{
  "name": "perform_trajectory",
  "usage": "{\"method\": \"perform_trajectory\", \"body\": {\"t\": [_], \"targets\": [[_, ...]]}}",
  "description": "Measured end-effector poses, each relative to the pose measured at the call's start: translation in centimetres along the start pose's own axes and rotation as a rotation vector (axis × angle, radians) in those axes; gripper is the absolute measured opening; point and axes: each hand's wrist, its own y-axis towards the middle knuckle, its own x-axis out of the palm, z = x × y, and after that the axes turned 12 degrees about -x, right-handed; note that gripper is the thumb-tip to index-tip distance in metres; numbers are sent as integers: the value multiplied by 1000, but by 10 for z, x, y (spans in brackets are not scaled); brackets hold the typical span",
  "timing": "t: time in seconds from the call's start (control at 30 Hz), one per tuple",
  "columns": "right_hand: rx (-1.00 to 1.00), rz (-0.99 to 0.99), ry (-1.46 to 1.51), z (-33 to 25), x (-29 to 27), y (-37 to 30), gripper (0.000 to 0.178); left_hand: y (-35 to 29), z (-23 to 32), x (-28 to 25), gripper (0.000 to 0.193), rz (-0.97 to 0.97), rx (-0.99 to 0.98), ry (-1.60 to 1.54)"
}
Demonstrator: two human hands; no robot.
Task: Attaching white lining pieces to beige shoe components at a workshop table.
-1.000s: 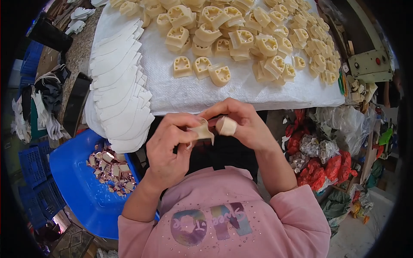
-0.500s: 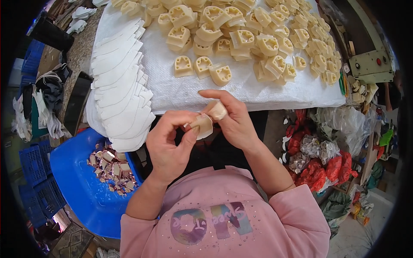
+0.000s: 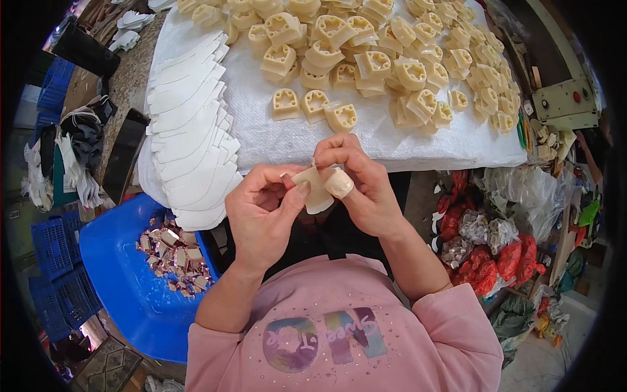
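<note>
Head view, looking down on the person: both hands up at the bench's near edge, in front of the pink shirt (image 3: 353, 320). Left hand (image 3: 258, 209) grasps a thin cream moulded piece (image 3: 316, 191), thumb on its face, fingers behind. Right hand (image 3: 362, 186) pinches the same piece at its upper right edge, fingertips bunched there; pale wrap (image 3: 338, 183) on that thumb, likely padding against rubbing. Two-sided grip probably keeps the thin wall steady and in easy sight.

Position: the piece sits between the hands, right of the left thumb, left of the wrapped thumb, hanging just off the bench, not on it.

Beyond it, horseshoe-shaped cream pieces (image 3: 372, 64) lie heaped on a white woven sheet (image 3: 261, 140); three sit near, likely for short reach. White cut-outs (image 3: 189, 144) fan in overlapping rows at left, presumably so singles lift off easily. Blue basin (image 3: 108, 261) below left keeps shiny pinkish bits (image 3: 173, 255) together. Red plastic bags (image 3: 513, 255) at right, contents unclear.
</note>
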Motion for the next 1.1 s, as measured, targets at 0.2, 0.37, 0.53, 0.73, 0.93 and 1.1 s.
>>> {"method": "perform_trajectory", "body": {"t": [0.2,0.37,0.53,0.73,0.93,1.1], "targets": [[-221,-80,-398,-9,-2,2,12,-3,-8,5,12,-14,73,126],[-136,-60,-57,-5,-8,-4,10,5,0,-2,8,54,314,476],[70,-81,162,-8,-25,7,41,11,-6,-11,11,6,621,591],[-83,-86,-37,-7,-23,6,48,0,-8,9,33,42,407,324],[-289,-119,-142,-8,-7,2,43,1,-6,-6,57,-394,-232,65],[-304,-82,-416,-5,-3,-6,32,-3,-15,2,51,-195,-143,1]]}}
